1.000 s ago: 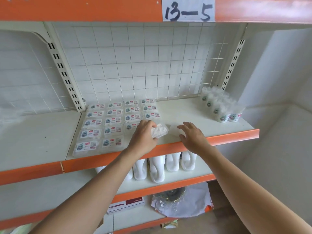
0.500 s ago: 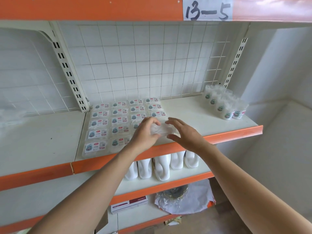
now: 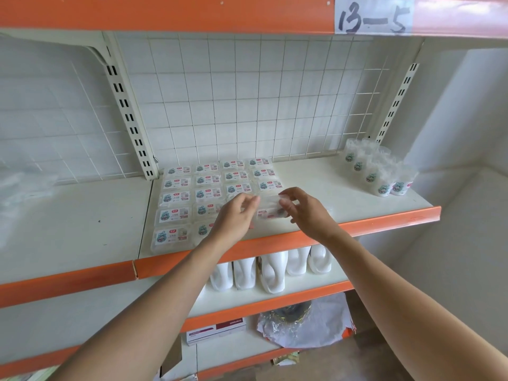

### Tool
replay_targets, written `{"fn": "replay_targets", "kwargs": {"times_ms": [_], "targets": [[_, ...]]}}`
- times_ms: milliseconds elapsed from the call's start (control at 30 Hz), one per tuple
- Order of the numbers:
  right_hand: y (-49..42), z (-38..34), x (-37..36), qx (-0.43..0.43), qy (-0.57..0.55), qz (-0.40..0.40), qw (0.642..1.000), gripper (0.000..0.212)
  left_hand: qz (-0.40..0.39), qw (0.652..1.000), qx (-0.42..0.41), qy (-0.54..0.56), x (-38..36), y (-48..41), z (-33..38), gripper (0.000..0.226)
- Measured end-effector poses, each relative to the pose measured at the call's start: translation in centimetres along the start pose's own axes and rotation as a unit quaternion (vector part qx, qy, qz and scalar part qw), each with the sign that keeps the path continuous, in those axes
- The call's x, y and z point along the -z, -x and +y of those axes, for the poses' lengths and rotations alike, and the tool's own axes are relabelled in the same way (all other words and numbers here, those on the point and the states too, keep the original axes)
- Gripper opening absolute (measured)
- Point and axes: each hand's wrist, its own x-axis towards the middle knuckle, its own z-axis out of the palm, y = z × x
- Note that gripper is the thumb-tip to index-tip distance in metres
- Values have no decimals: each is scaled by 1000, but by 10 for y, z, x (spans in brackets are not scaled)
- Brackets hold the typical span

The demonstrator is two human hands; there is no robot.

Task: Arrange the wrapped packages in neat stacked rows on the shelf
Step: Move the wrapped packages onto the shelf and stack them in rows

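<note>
Vs. 1 s ago, we saw the right hand [image 3: 308, 213] had left the bare board and come in to meet the left hand [image 3: 236, 215]. The wrapped pkg [image 3: 270, 209], then bunched in the left hand alone, was now spread flat btw. the 2. Vs. 0.5 s ago, a bit more of the pkg showed btw. the fingertips.

Left thumb & fingertips pinched its left edge, and right thumb & curled fingers pinched its right edge, so both hands were grasping it. It sat over the front of the shelf [image 3: 330, 180], just right of the laid-out pkgs [image 3: 192, 188] and in front of their 4th column. We couldn't tell if it touched the board.

The laid-out pkgs lay flat in 4 columns, labels up, as before; the left hand hid part of the 3rd. The cluster of clear cups [image 3: 382, 174] at the shelf's far right hadn't moved. White bottles [image 3: 272, 270] stood on the tier below, w/ a crumpled bag [image 3: 305, 323] lower still.
</note>
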Motion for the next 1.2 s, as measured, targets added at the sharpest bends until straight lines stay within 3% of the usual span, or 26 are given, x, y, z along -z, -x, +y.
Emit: {"fn": "replay_targets", "kwargs": {"times_ms": [100, 267, 433, 567, 700, 800, 900, 967, 1067, 1200], "targets": [[0, -1, 0, -18, 14, 6, 1000, 18, 5, 1000, 12, 25, 2, -1, -1, 29], [-1, -5, 0, -33, 29, 8, 999, 19, -4, 1000, 1, 21, 1, -2, -4, 17], [-5, -9, 3, -30, 73, -16, 997, 22, 4, 1000, 2, 10, 4, -6, -2, 25], [-6, -14, 0, -26, 25, -63, 997, 21, 23, 1000, 2, 21, 6, -7, 4, 28], [-6, -17, -6, -73, -78, -31, 994, 29, 51, 994, 40, 92, 8, -6, 8, 23], [-5, -22, -11, -107, -178, -4, 978, 37, 34, 989, 94, 108, 4, -4, 6, 34], [-3, -26, -18, -116, -225, -12, 967, 44, 15, 982, 111, 152, 0, -2, 5, 29], [-4, -22, -21, -108, -181, -28, 977, 51, 17, 986, 100, 135, 2, -1, 6, 21], [-5, -12, -20, -28, -13, -28, 999, 61, 27, 994, 80, 73, 10, -5, 3, 13], [-3, -8, -18, 104, 112, -55, 987, 64, 17, 999, 43, 4, 14, -8, 0, 20]]}}
